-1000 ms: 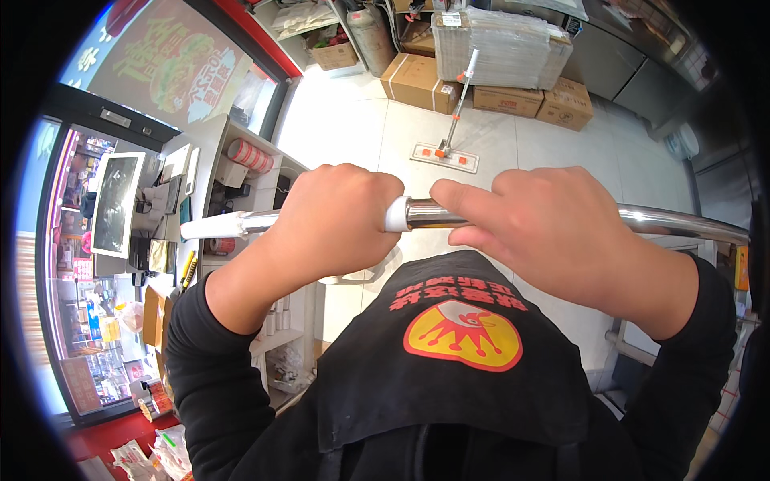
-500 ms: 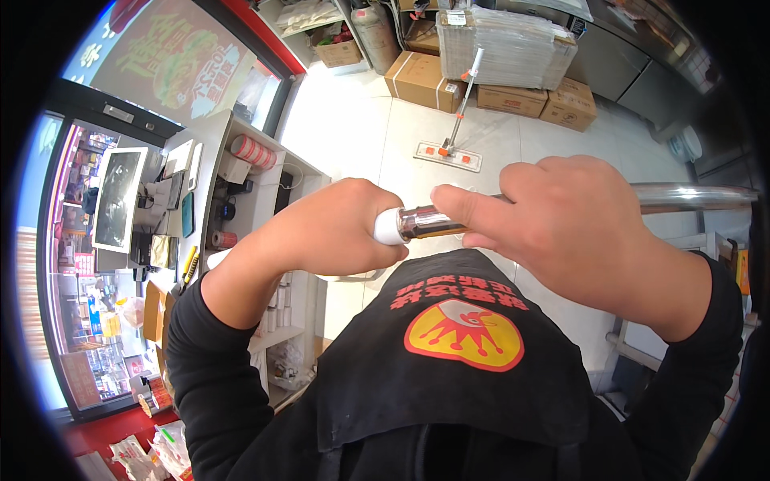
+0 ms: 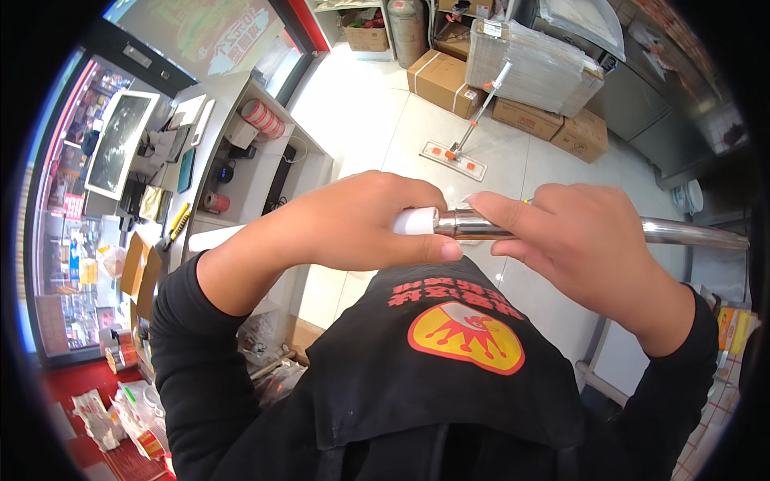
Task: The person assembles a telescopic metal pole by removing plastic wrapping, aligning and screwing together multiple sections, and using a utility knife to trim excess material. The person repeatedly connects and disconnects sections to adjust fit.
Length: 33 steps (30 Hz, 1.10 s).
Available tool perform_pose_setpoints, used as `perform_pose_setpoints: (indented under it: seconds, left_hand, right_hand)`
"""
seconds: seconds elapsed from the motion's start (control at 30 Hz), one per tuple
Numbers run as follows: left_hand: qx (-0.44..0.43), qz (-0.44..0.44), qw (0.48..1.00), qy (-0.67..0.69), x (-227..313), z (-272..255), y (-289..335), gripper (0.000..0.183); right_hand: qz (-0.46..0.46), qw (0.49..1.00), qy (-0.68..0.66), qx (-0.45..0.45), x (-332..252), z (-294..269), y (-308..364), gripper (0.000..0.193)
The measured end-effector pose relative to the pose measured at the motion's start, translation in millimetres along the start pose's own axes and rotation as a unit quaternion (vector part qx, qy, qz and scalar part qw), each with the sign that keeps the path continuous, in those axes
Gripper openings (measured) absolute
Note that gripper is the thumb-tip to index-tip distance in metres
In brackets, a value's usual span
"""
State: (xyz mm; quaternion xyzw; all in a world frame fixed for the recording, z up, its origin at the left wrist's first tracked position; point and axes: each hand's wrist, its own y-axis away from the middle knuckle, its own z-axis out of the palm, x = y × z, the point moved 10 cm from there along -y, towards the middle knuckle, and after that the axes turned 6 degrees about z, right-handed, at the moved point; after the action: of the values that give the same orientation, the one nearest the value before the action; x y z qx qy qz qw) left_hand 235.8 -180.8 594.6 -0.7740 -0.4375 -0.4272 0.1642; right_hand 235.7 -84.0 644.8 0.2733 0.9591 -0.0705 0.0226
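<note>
My left hand (image 3: 345,223) is closed round a white tube (image 3: 415,221), its thumb lying along the near side. The tube's other end sticks out past my left wrist. Its right end meets the collar of a shiny metal pole (image 3: 694,233), in line with it; I cannot tell how firmly the two are joined. Just right of that joint, my right hand (image 3: 573,244) grips the pole, which runs on to the right edge. Both hands are in front of my black apron (image 3: 377,381), which bears a red and yellow emblem.
A flat mop (image 3: 454,159) stands on the tiled floor ahead, leaning toward cardboard boxes (image 3: 445,83) and a plastic-wrapped stack (image 3: 529,68). To the left is a counter with shelves (image 3: 265,172) and a monitor (image 3: 124,144). Steel cabinets (image 3: 658,120) are at far right.
My left hand has shifted right, nearer my right hand, and its thumb is now stretched out. More white tube shows by the joint. The surroundings have tilted slightly in view.
</note>
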Motion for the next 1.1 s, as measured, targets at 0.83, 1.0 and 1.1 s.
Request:
perform_pose_setpoints:
  seconds: [0.83, 1.0, 1.1]
  left_hand:
    - [0.191, -0.100, 0.877, -0.430, 32.7, -52.0, 58.3, 0.023]
    - [0.287, -0.139, 0.923, -0.215, -23.4, -76.5, 92.0, 0.033]
    - [0.399, -0.158, 0.900, 0.072, -71.5, -55.3, 102.7, 0.028]
  right_hand:
    - [0.032, 0.981, -0.097, 0.163, 18.1, -8.2, 9.2, 0.039]
    - [0.135, 0.934, -0.303, 0.134, 50.7, 2.3, 6.6, 0.033]
    - [0.142, 0.884, -0.438, 0.080, 45.4, 27.4, -17.2, 0.031]
